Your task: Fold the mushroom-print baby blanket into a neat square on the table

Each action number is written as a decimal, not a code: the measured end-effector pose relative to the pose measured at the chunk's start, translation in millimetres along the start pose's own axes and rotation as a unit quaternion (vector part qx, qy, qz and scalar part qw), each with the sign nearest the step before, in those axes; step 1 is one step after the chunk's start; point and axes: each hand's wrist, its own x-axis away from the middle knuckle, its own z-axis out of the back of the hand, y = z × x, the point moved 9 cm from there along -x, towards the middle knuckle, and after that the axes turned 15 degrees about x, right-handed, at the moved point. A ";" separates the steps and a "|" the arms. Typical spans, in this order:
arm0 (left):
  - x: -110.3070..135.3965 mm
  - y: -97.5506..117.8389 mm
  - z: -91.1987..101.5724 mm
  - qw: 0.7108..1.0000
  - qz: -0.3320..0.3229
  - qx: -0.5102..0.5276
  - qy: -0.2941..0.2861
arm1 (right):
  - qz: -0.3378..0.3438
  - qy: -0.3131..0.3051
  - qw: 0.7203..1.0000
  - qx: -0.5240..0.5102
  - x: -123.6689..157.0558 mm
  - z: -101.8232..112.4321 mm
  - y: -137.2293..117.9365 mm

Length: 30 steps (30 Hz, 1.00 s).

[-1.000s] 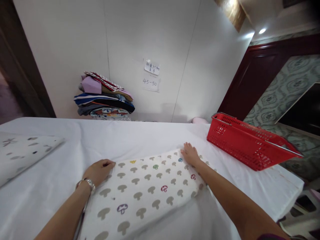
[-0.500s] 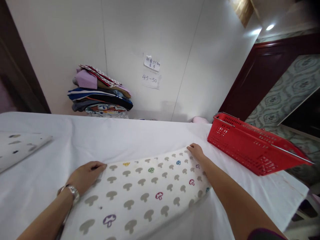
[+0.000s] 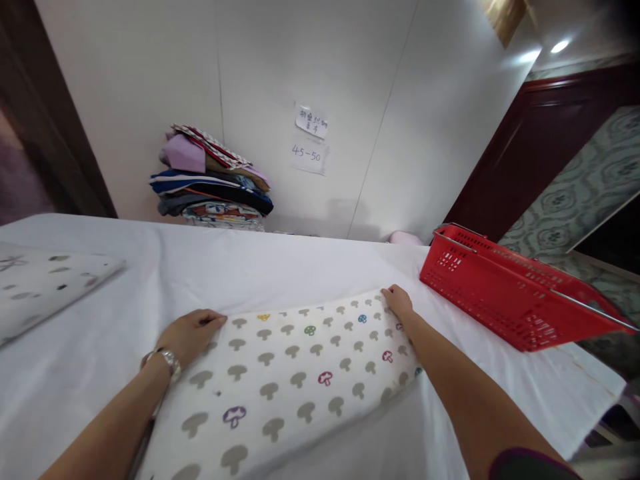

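A white cloth (image 3: pixel 295 373) printed with grey and a few coloured mushrooms lies folded into a long strip on the white-covered table. At its far left corner, my left hand (image 3: pixel 193 337) pinches the edge between thumb and fingers; a silvery bracelet or watch is on that wrist. My right hand (image 3: pixel 399 301) grips the far right corner, its fingers closed on the edge. Between the two hands the far edge runs nearly straight, and the cloth rests flat. Its near left end runs out of the bottom of the view.
Another white printed cloth (image 3: pixel 45 283) lies folded at the table's left. A red plastic basket (image 3: pixel 500 293) with metal handles stands on the right. Behind the table rises a stack of folded fabrics (image 3: pixel 213 177) against the wall, where paper notes (image 3: pixel 310 157) hang.
The view has shifted slightly, so everything sits a little further right in the picture. Both hands keep hold of the same two corners of the mushroom cloth.
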 end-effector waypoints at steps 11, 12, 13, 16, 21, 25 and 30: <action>5.2 3.5 -1.3 1.000 -0.014 0.017 0.015 | 0.363 -0.061 0.928 0.055 128.2 -4.4 -120.8; 5.2 3.9 -1.1 1.000 -0.016 0.019 0.015 | 0.366 -0.072 0.926 0.057 132.7 -7.9 -123.5; 5.1 3.9 -1.1 1.000 -0.018 0.020 0.014 | 0.364 -0.076 0.927 0.057 134.4 -9.8 -124.4; 4.4 0.6 -2.5 0.999 -0.020 0.036 0.012 | 0.358 -0.079 0.929 0.051 132.0 -9.0 -122.4; 6.3 -3.8 -2.3 0.997 -0.022 0.074 0.019 | 0.341 -0.129 0.930 0.045 135.7 2.6 -127.4; 14.1 1.1 7.6 0.999 -0.015 0.026 0.018 | 0.376 -0.105 0.921 -0.004 165.7 23.2 -160.8; 40.4 -10.9 29.2 0.998 0.044 -0.017 0.047 | 0.424 -0.096 0.900 -0.018 202.6 10.3 -192.7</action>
